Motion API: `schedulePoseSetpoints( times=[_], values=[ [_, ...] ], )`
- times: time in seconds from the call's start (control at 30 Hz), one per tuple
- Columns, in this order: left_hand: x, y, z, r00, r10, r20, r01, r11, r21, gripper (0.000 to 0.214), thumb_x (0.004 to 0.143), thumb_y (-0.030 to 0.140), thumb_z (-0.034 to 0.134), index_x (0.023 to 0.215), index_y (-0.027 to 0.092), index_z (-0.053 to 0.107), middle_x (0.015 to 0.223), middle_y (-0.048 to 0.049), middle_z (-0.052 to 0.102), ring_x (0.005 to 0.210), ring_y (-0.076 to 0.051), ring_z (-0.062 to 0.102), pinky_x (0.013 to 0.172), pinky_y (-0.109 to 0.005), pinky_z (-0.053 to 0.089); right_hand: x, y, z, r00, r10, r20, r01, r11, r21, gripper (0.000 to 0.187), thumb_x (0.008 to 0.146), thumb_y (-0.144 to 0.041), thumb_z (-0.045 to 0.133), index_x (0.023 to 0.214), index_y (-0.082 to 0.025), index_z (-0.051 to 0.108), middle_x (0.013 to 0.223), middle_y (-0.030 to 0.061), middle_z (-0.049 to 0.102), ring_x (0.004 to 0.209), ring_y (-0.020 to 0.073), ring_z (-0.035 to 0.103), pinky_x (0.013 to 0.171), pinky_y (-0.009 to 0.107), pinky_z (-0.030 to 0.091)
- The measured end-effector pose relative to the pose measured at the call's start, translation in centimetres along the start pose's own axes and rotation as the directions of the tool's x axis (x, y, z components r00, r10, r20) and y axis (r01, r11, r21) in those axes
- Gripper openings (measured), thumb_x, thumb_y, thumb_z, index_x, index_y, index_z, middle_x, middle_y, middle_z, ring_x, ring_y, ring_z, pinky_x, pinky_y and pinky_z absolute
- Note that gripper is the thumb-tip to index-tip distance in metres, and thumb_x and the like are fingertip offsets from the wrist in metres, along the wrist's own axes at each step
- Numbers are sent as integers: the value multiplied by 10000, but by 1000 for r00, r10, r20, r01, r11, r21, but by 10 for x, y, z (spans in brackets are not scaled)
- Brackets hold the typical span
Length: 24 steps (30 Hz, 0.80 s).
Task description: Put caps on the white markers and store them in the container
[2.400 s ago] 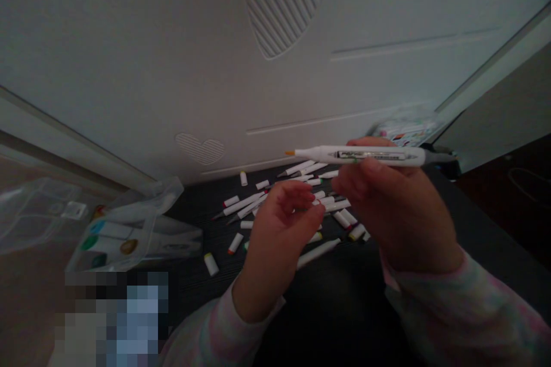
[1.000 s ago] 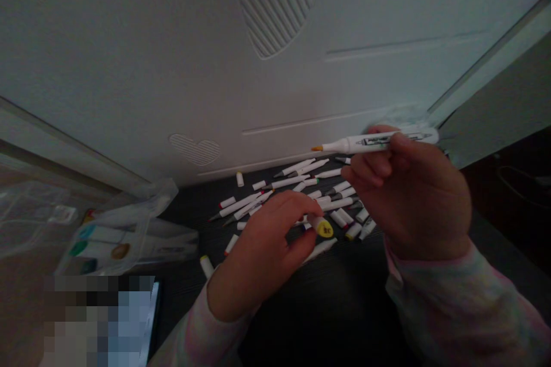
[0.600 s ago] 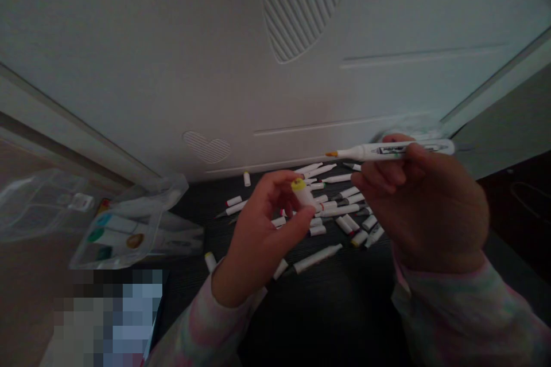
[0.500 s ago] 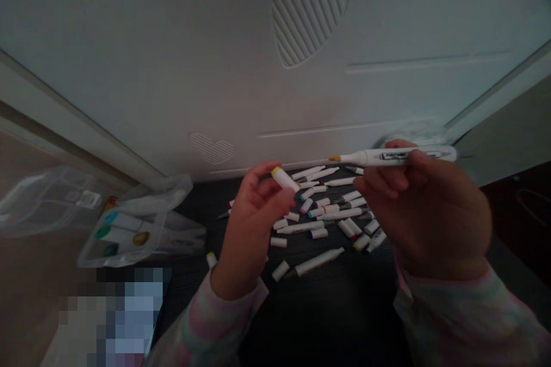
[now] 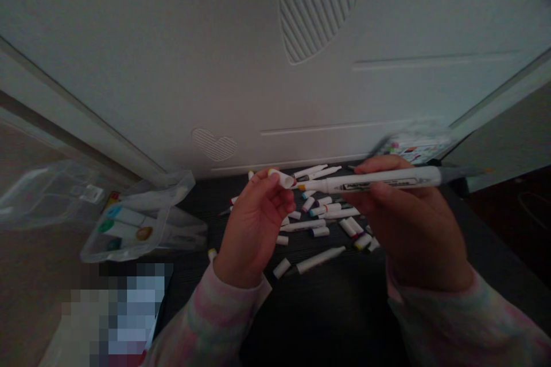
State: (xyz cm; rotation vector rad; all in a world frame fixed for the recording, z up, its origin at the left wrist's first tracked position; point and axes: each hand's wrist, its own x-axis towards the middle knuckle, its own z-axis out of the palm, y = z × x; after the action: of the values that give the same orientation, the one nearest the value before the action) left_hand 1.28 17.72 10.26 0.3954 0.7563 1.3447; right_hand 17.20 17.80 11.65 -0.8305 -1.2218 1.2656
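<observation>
My left hand (image 5: 258, 221) pinches a white marker cap (image 5: 282, 178) with a yellow end, its open mouth turned right. My right hand (image 5: 408, 223) grips a white marker (image 5: 387, 178) lying nearly level, with an orange-yellow tip at its left end. That tip is close to the cap's mouth; whether they touch I cannot tell. A grey tapered part with an orange point shows at the marker's right end. Below and behind both hands, several uncapped white markers (image 5: 321, 261) and loose caps (image 5: 282, 268) lie scattered on the dark tabletop (image 5: 301, 309).
At the left stands a clear plastic case (image 5: 124, 255) holding several markers, its lid (image 5: 47, 195) open. A pixelated flat object (image 5: 138, 309) lies at the lower left. Behind the table rises a white panel (image 5: 236, 69) with heart reliefs. A clear patterned package (image 5: 413, 146) sits at the back right.
My right hand has moved left and slightly down, bringing the marker's tip near the cap. My left hand has turned the cap to face it more. The view has shifted slightly.
</observation>
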Motion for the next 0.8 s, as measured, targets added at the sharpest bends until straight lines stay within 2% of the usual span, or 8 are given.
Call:
schedulePoseSetpoints(
  times=[0.2, 0.4, 0.67, 0.8],
  values=[
    [-1, -1, 2, 1000, 1, 0, -1, 1000, 10, 81, 716, 201, 565, 766, 160, 517, 690, 31, 554, 583, -68, 520, 535, -185, 408, -1, 3, 0, 999, 32, -12, -32, 999, 2, 124, 726, -286, 590, 845, -271, 621, 624, -16, 526, 581, 132, 475, 526, 273, 378],
    [-2, -2, 4, 1000, 12, -1, -12, 1000, 24, 80, 714, 199, 577, 756, 159, 523, 661, 38, 535, 590, -70, 518, 537, -186, 403, -2, 3, 3, 999, -27, -29, 26, 998, -52, 133, 716, -257, 615, 848, -261, 628, 772, -7, 585, 672, 137, 510, 581, 268, 408],
    [1, 0, 1, 997, -63, 48, 67, 994, -91, 90, 764, 227, 504, 719, 153, 527, 629, 39, 549, 547, -66, 496, 537, -197, 394, -4, -1, 4, 996, -91, -25, 89, 994, -57, 127, 722, -262, 615, 849, -271, 627, 777, 3, 571, 659, 145, 507, 584, 278, 416],
    [1, -1, 0, 995, -73, 67, 81, 990, -116, 87, 775, 216, 479, 732, 156, 525, 607, 40, 537, 540, -70, 485, 527, -199, 382, -5, -1, 4, 997, -77, -3, 76, 996, -55, 128, 733, -254, 606, 856, -281, 622, 799, 3, 583, 681, 151, 537, 597, 278, 435]
  ],
)
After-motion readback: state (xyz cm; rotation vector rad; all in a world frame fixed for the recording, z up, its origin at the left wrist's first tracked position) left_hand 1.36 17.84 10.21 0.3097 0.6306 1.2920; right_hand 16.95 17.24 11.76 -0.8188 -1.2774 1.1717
